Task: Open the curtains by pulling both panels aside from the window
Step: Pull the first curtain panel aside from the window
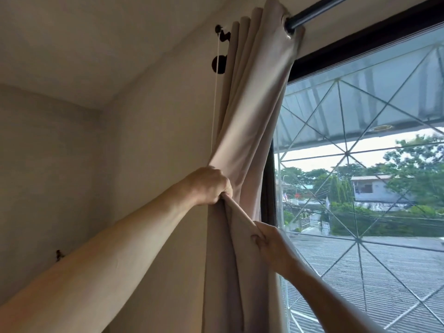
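My left hand and right hand both clench the beige curtain panel, bunched left of the window; it hangs vertically from the rod, left hand higher.

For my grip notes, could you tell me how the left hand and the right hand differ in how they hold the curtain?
The left hand grips higher, bunching the curtain toward the wall; the right hand grips lower, nearer the window. The left hand shows its back in a fist; the right hand shows curled fingers pinching a fold. Both are closed on the same panel.
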`<state>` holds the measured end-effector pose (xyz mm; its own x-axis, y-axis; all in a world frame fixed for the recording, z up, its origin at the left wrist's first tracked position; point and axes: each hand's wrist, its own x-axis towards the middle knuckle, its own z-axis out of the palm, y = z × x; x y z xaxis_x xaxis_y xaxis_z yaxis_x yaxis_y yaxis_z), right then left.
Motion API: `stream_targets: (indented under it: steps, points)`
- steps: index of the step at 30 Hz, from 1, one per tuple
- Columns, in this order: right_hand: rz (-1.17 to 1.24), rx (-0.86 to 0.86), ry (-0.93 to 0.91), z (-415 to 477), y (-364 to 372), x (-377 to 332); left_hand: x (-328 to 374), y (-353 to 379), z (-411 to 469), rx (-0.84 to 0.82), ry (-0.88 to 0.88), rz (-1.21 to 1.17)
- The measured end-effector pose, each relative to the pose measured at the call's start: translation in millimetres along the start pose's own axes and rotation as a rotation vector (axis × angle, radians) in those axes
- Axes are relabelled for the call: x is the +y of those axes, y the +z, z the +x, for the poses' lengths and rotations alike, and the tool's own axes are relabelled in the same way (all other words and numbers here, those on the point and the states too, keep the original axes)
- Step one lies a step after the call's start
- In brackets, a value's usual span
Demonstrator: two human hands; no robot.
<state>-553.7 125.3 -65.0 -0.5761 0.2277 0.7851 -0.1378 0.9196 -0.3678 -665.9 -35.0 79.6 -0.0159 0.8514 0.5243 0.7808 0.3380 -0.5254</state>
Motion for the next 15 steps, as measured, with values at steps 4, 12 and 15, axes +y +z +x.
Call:
stream_targets:
  steps: [4, 12, 15]
  points:
    - [0.014, -0.016, -0.011, 10.0, 13.9, -0.7, -15.8, 7.5, -2.5, -0.008, -0.016, -0.009]
    - [-0.008, -0.011, 0.008, 10.0, 32.7, -7.6, -46.6, 36.2, 2.3, -0.143, -0.239, -0.05]
    - [0.016, -0.019, 0.01, 6.9, 34.8, -7.1, -48.6, 46.3, 7.6, -0.199, -0.28, -0.069]
